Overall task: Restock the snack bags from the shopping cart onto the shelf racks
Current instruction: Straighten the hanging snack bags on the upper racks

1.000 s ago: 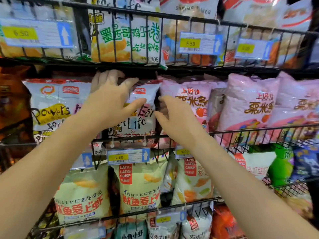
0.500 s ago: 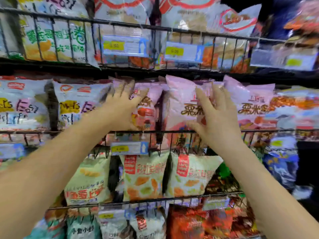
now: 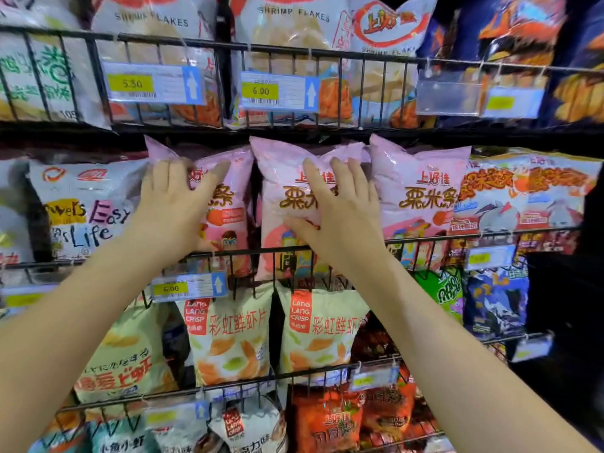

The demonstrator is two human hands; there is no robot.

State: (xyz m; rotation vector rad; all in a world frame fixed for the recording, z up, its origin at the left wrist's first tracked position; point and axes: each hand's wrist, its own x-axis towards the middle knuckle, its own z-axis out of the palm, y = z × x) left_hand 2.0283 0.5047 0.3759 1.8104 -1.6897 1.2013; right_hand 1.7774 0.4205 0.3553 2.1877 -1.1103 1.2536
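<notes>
The left hand [image 3: 176, 204] lies flat with fingers straight and spread against the left pink bag [image 3: 225, 207], covering its left half; the bag's print shows only from the hand's 3 o'clock side, and motion blur softens the fingertips. The right hand [image 3: 336, 217] is likewise spread and uncurled, palm pressed on the middle pink bag [image 3: 281, 178], thumb pointing toward 8 o'clock, hiding the last characters of the bag's name. Both bags stand upright in the middle wire rack [image 3: 457, 235], side by side and touching. At 3 o'clock from the right hand, just beside it, stands a third pink bag [image 3: 421, 191] of the same print, untouched. At 9 o'clock from the left hand is a white bag [image 3: 85, 207] lettered "Easy Life". At 6 o'clock, below the rack's front rail, hangs a price tag [image 3: 189, 287] reading 6.00, and under it stand Lang Lang Crisp bags [image 3: 228, 338]. At 12 o'clock, on the rack above, the shrimp flakes bags [image 3: 294, 34] are cut off by the frame's top. Far toward 3 o'clock the orange bags [image 3: 529, 191] are too blurred to read.
</notes>
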